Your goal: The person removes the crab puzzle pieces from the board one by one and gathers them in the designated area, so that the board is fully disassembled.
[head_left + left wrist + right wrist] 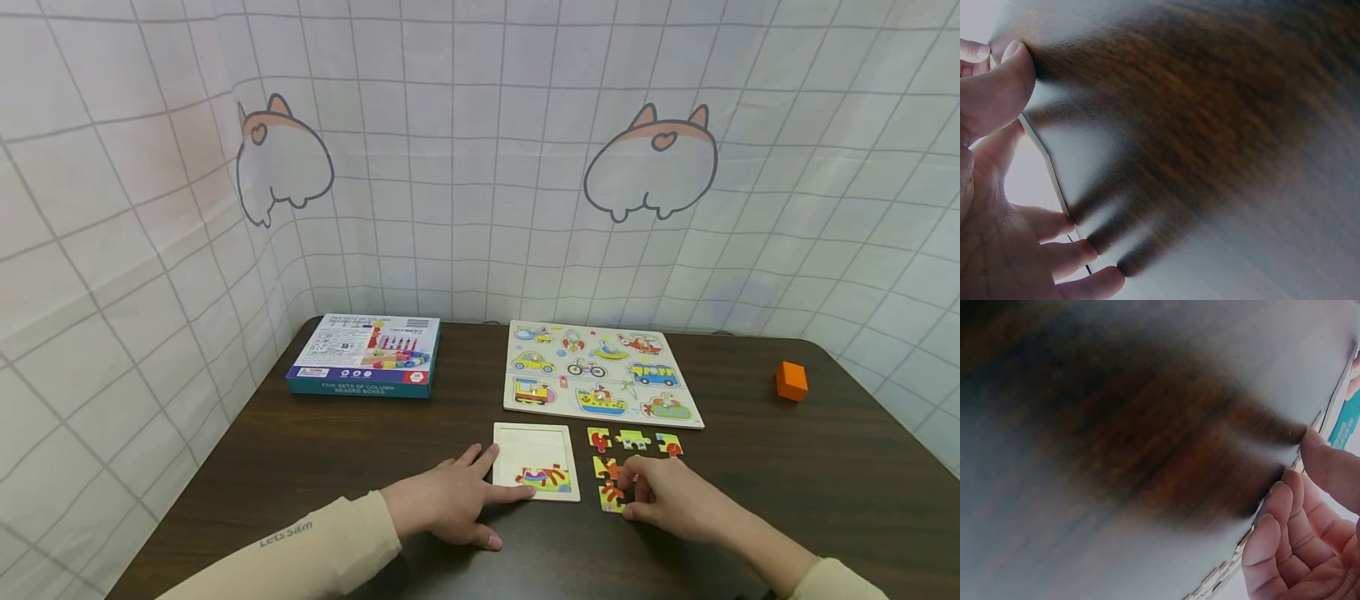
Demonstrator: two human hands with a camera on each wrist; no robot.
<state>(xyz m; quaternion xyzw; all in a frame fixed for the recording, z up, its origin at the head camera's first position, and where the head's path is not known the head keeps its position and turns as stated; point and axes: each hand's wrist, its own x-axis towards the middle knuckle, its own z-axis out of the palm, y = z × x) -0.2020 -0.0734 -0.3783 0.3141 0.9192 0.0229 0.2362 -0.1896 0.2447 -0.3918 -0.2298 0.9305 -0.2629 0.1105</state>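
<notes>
My left hand (453, 496) lies with fingers spread at the left side of a small wooden puzzle tray (525, 454); its index finger touches the tray's lower edge. Joined colourful puzzle pieces (551, 477) fill the tray's lower right part. To the right of the tray, my right hand (667, 496) bends its thumb and fingers around the right side of a yellow-green and red puzzle piece (611, 497), pinching it at the table. Another piece (602, 468) lies just above, and more pieces (633, 439) form a row beyond. My right hand may cover others.
Behind the tray lies a large peg puzzle board (592, 375) with vehicle pictures. A beaded toy box (360, 387) is at the back left, an orange block (791, 381) at the far right. A tiled-pattern curtain (480, 167) surrounds the dark wooden table (300, 467).
</notes>
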